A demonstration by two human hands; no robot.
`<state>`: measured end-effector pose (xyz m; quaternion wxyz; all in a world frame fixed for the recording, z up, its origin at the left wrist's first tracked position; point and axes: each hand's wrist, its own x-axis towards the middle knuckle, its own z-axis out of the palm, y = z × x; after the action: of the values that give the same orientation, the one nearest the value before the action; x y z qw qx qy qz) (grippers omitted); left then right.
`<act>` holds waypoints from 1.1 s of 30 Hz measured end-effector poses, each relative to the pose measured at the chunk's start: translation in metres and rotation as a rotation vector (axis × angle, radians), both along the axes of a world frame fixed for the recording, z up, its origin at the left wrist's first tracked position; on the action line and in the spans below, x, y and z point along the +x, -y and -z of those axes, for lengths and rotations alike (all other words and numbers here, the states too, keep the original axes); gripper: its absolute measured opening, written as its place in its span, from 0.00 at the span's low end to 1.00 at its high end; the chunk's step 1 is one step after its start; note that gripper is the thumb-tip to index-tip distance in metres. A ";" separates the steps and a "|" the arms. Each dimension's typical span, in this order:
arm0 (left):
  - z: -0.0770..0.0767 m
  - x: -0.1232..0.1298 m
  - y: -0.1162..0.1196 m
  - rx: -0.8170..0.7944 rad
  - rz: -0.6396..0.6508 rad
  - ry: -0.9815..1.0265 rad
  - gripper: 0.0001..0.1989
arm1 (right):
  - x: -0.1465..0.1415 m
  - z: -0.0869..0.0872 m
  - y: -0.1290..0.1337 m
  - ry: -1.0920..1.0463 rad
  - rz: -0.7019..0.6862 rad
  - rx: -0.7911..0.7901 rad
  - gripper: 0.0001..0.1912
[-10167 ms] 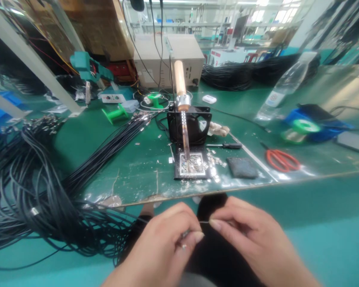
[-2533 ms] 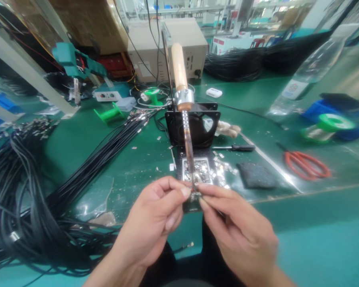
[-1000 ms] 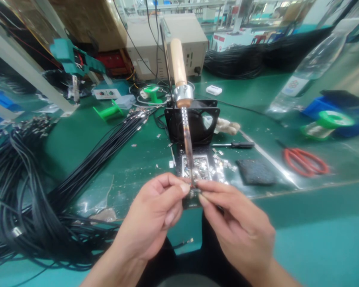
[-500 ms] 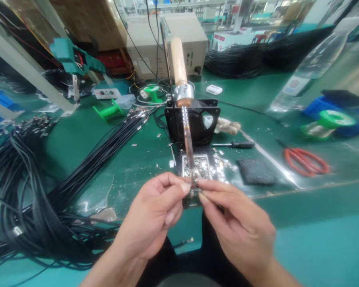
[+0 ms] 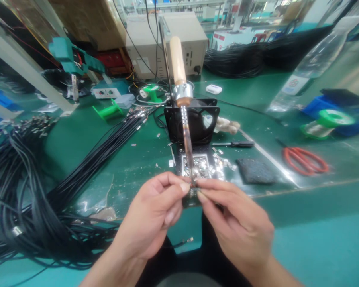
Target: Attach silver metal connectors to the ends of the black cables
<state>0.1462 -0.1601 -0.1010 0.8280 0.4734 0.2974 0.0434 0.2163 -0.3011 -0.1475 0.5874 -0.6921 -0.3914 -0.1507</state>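
A soldering iron (image 5: 183,115) with a wooden handle is clamped upright on a stand, its tip pointing down between my hands. My left hand (image 5: 159,207) pinches something too small to make out just left of the tip. Fingers of my right hand (image 5: 234,219) are pressed together on a tiny part right of the tip, hard to tell apart. Behind my fingertips lies a tray (image 5: 183,163) of small metal pieces. A black fan (image 5: 191,123) stands behind the iron.
Black cables (image 5: 32,199) heap at the left. To the right are a screwdriver (image 5: 242,144), a dark sponge (image 5: 255,171), red-handled pliers (image 5: 306,160), a green spool (image 5: 328,123) and a plastic bottle (image 5: 310,67). A beige machine (image 5: 185,44) stands behind.
My right hand has shifted very slightly left. Both hands keep their pinch beside the iron's tip.
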 end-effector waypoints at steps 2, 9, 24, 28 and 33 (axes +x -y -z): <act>-0.001 -0.001 0.000 0.001 -0.003 0.000 0.14 | 0.000 -0.001 0.000 0.003 -0.001 -0.004 0.11; 0.001 0.001 0.000 0.000 -0.007 0.000 0.13 | -0.002 -0.002 0.000 -0.008 0.007 -0.008 0.11; 0.001 -0.001 0.000 0.017 -0.008 -0.001 0.12 | -0.003 -0.002 -0.001 -0.003 0.018 -0.017 0.10; 0.002 -0.001 0.000 0.010 -0.008 0.001 0.12 | -0.002 -0.003 -0.002 -0.001 0.021 -0.022 0.09; 0.005 0.000 0.000 0.006 -0.002 0.007 0.12 | -0.002 -0.003 0.000 -0.008 0.028 -0.018 0.09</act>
<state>0.1463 -0.1596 -0.1056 0.8276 0.4755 0.2947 0.0468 0.2143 -0.3009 -0.1449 0.5806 -0.7033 -0.3808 -0.1528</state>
